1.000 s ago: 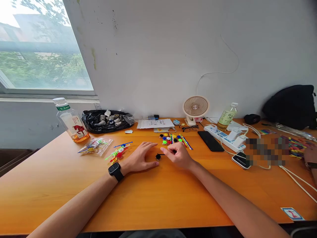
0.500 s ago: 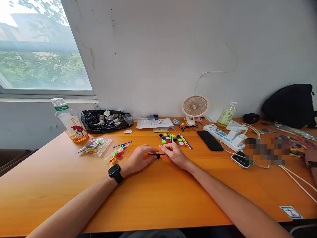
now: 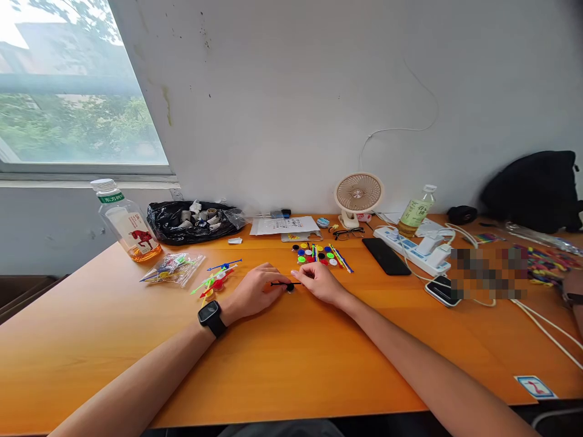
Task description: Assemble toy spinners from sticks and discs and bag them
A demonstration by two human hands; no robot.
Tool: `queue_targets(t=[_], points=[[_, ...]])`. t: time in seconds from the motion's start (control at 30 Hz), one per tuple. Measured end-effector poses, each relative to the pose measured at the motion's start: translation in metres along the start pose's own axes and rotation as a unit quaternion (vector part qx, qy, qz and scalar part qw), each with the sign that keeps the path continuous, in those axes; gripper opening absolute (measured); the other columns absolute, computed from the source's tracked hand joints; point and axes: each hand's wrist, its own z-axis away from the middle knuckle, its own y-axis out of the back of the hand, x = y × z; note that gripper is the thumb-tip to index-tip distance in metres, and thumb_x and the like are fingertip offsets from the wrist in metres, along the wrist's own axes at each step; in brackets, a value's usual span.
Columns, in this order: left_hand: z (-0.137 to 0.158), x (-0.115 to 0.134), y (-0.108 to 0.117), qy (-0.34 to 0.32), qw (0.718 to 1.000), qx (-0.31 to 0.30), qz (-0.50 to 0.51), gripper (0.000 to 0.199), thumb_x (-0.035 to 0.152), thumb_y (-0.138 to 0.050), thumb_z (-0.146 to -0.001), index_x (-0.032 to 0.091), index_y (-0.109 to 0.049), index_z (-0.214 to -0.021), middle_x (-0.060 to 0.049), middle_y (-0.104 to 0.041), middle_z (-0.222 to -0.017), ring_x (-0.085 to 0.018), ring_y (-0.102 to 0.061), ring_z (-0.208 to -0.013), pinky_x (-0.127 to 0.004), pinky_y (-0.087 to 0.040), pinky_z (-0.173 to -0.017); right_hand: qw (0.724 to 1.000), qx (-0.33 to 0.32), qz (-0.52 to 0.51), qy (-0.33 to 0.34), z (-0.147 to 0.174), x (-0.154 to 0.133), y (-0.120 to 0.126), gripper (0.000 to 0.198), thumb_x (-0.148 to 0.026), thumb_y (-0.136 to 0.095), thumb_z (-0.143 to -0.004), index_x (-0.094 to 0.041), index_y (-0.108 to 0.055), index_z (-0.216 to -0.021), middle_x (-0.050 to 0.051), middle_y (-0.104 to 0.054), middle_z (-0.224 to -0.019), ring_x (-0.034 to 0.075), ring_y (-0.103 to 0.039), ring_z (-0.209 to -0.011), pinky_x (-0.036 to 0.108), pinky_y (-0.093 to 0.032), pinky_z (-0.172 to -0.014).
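Note:
A small black arrow spinner point(image 3: 290, 287), a thin arrow across a round base, is low over the table between my hands. My left hand point(image 3: 260, 288), with a black watch on its wrist, curls its thumb and fingers against the spinner's left side. The fingertips of my right hand point(image 3: 321, 282) pinch the arrow's right end. Left of my left hand lie several coloured arrow spinners point(image 3: 218, 282). Just beyond my right hand are loose coloured discs point(image 3: 301, 260) and plastic arrows point(image 3: 340, 258).
A clear bag of parts point(image 3: 173, 270) and a tea bottle point(image 3: 130, 227) stand left. Farther back are a black plastic bag point(image 3: 159, 224), papers point(image 3: 285, 226) and a fan point(image 3: 359, 194). A phone point(image 3: 386, 257), power strip point(image 3: 410, 252) and cables occupy the right; another person's arm shows there.
My right fingertips have come down slightly and nearer the spinner's base. My left hand stays almost in place, and the view has shifted a little.

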Motion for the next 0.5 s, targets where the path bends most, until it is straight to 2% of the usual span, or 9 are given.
queue_targets(t=[0.27,0.5], points=[[-0.0015,0.0025,-0.0007,-0.051,0.995,-0.022,-0.081,0.017,0.032,-0.06,-0.101,0.027,-0.075,-0.108,-0.005,-0.076,-0.099,-0.025,-0.066,-0.099,-0.04,-0.053,-0.091,0.999,0.006,0.028,-0.02,0.0016,-0.0023,-0.0001,0.045,-0.053,-0.06,-0.092,-0.02,-0.048,-0.064,-0.004,-0.042,-0.061,0.013,-0.036,-0.06,0.029,-0.026,-0.057],[-0.001,0.001,-0.0074,-0.052,0.993,-0.028,-0.101,0.012,0.034,-0.063,-0.098,0.026,-0.07,-0.104,-0.007,-0.073,-0.096,-0.026,-0.066,-0.097,-0.04,-0.052,-0.09,1.0,0.003,0.029,-0.007,0.0018,-0.0007,-0.0008,0.045,-0.053,-0.06,-0.093,-0.02,-0.049,-0.065,-0.003,-0.043,-0.062,0.013,-0.037,-0.06,0.028,-0.027,-0.056]])
